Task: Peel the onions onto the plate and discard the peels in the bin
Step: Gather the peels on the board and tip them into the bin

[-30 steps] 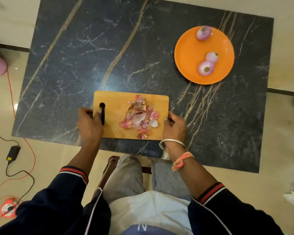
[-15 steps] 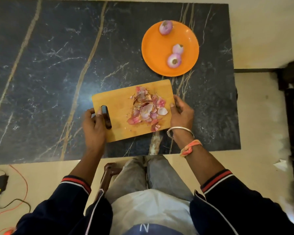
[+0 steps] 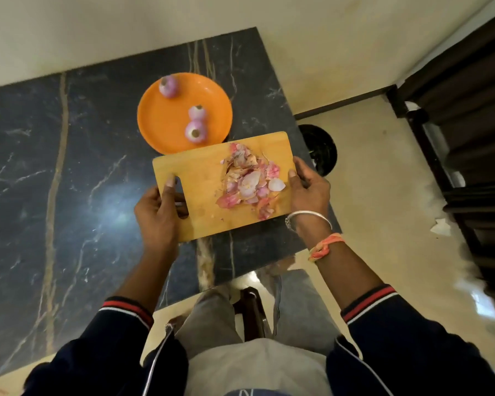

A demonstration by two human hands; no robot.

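Here, peels (image 3: pixel 247 180) on board (image 3: pixel 203 172), beside right hand (image 3: pixel 309 191).

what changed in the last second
The left hand and right hand kept their grip on the cutting board, lifted it off the table and carried it right, toward the bin; its far edge now overlaps the plate. The peels stayed piled on it, and the onions stayed on the plate.
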